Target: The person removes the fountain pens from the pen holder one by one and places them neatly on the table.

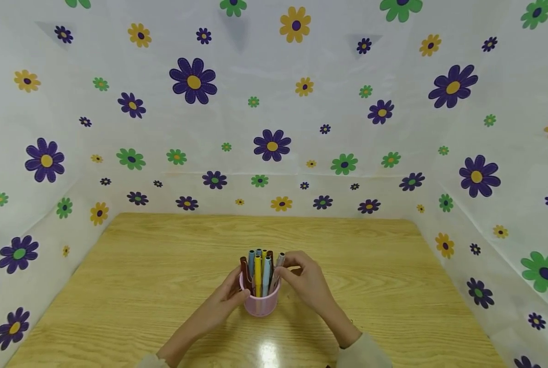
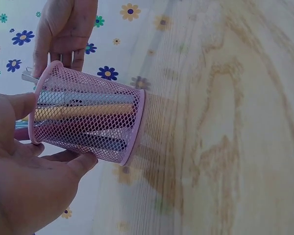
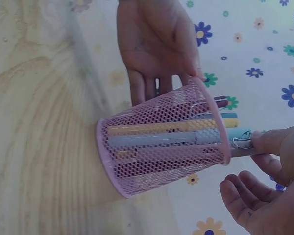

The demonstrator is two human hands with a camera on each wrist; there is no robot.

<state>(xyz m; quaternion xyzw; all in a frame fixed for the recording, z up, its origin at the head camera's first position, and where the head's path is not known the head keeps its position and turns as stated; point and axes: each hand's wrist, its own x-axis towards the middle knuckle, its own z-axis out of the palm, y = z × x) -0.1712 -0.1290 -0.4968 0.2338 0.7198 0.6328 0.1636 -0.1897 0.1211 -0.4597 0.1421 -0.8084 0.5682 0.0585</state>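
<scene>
A pink mesh pen cup (image 1: 260, 305) stands upright on the wooden table, filled with several capped pens. Among them are a yellow pen (image 1: 258, 273), a light blue pen (image 1: 266, 273) and a dark maroon pen (image 1: 244, 270). My left hand (image 1: 220, 306) holds the cup from its left side, thumb at the rim and fingers around the mesh. On the other side, my right hand (image 1: 309, 283) pinches a grey pen (image 3: 242, 151) between thumb and forefinger near its clip. The lower part of that pen is inside the cup; the right hand's other fingers are loosely bent.
The wood-grain table (image 1: 163, 255) stretches out around the cup. White sheeting (image 1: 237, 117) with purple, green and yellow flowers encloses it at the back and on both sides. A bright light reflection lies on the table's near part.
</scene>
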